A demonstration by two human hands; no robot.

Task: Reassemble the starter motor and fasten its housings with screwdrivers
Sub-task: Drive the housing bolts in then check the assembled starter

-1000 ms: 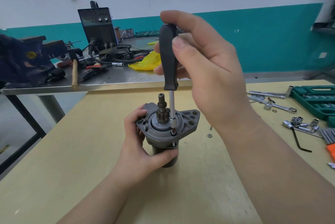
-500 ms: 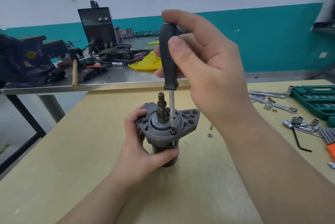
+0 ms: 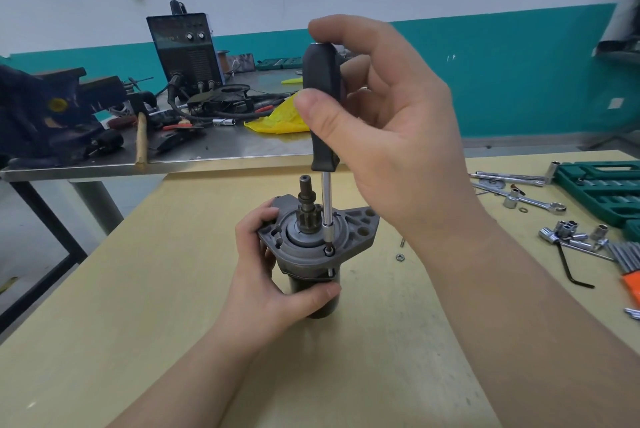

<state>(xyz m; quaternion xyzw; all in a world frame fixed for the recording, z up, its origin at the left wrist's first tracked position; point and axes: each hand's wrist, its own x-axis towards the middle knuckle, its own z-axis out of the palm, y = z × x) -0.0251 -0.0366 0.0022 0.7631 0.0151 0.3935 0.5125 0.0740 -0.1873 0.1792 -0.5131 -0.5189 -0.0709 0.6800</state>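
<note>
Upright on the table [image 3: 145, 317], grey starter motor [image 3: 313, 254], pinion shaft [image 3: 306, 206] up.

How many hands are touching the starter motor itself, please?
1: the left hand grips the starter motor body; the right hand holds only the screwdriver.

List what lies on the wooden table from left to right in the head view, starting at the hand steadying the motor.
left hand → starter motor → loose nut → ratchet wrench → sockets → green tool case
</note>
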